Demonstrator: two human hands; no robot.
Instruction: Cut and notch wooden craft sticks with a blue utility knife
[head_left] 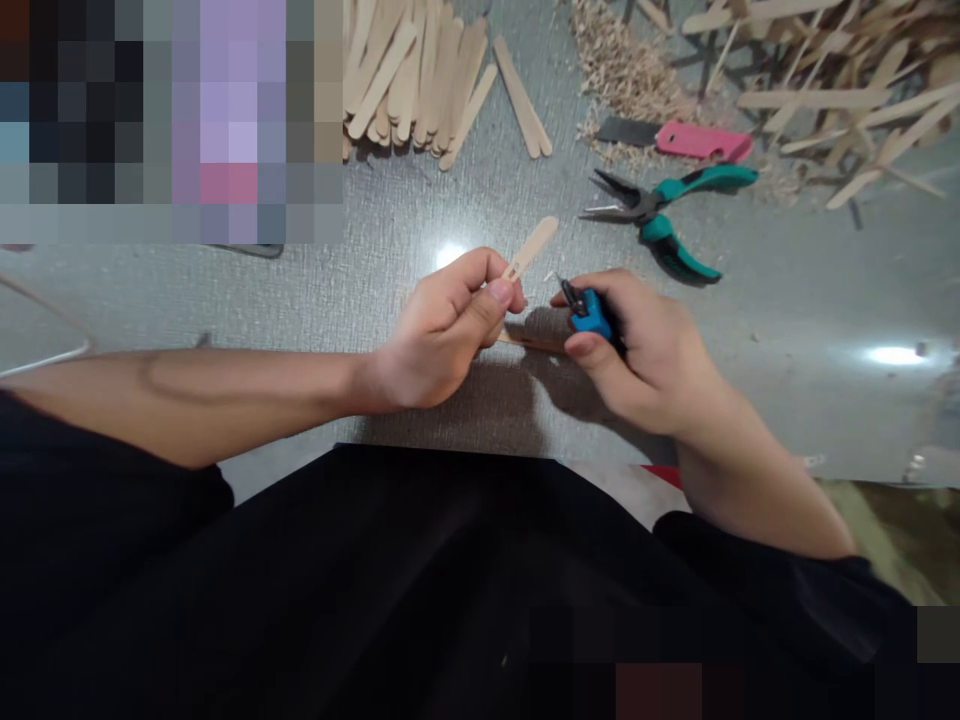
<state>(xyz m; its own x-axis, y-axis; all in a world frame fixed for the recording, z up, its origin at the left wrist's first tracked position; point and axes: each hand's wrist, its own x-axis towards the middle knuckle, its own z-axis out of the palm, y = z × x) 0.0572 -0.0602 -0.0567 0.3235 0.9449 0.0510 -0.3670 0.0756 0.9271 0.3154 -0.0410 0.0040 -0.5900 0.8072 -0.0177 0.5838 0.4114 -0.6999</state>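
Observation:
My left hand (pixel 450 325) is closed in a pinch on a flat wooden stick (pixel 534 244), which slants up and to the right from the fingers. My right hand (pixel 637 345) is wrapped round a small tool with a blue handle (pixel 591 312); its dark metal tip points up-left toward the stick and ends just short of it. Both hands hover over a grey floor, close together above my dark-clothed lap. A second thin stick (pixel 529 343) lies on the floor under the hands.
A heap of wooden sticks (pixel 416 75) lies at the top centre. Teal-handled pliers (pixel 664 205) and a pink-handled knife (pixel 679 138) lie at the upper right, beside wood shavings (pixel 622 65) and scattered cut sticks (pixel 840 80). A blurred-out patch covers the upper left.

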